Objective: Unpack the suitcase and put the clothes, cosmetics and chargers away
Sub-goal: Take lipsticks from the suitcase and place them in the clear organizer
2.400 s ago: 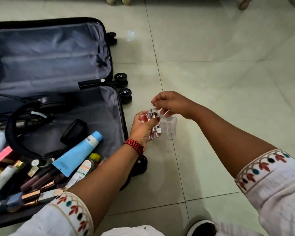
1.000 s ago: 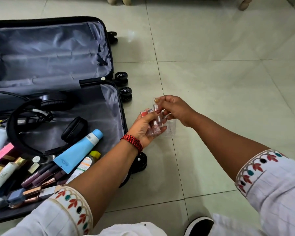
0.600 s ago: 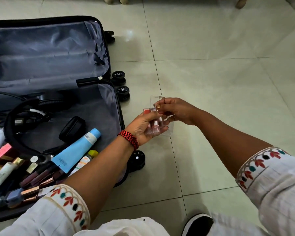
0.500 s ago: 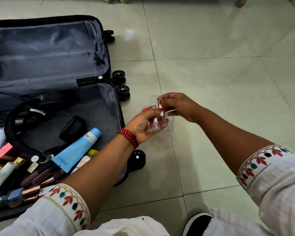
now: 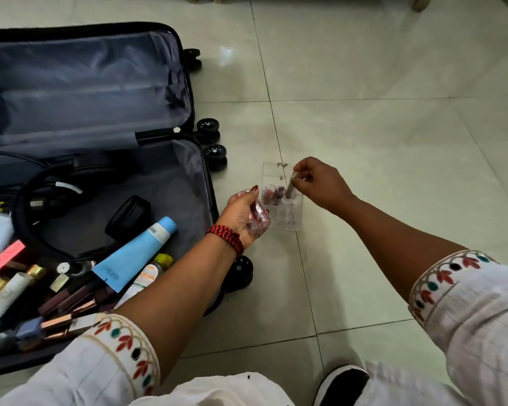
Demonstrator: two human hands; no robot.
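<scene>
A clear acrylic organiser (image 5: 288, 221) stands on the floor tiles just right of the open black suitcase (image 5: 185, 92). Two lipsticks (image 5: 273, 196) stand upright in its back slots. My right hand (image 5: 317, 183) pinches a slim lipstick tube (image 5: 290, 189) upright, its lower end in a slot of the organiser. My left hand (image 5: 244, 215) grips a few clear-cased pink lipsticks (image 5: 258, 219) beside the organiser's left edge. Inside the suitcase lie a blue tube (image 5: 135, 253), more cosmetics (image 5: 56, 297), black headphones (image 5: 41, 206) and a black pouch (image 5: 128, 215).
The suitcase's lid half holds only grey lining (image 5: 79, 83). Its wheels (image 5: 211, 142) stick out toward the organiser. Pale floor tiles (image 5: 393, 112) stretch to the right and back. My dark shoe (image 5: 340, 382) shows at the bottom edge.
My hands have drawn apart. The right hand took one tube from the bunch in my left hand and lowered it into the organiser, which now shows two lipsticks standing in it.
</scene>
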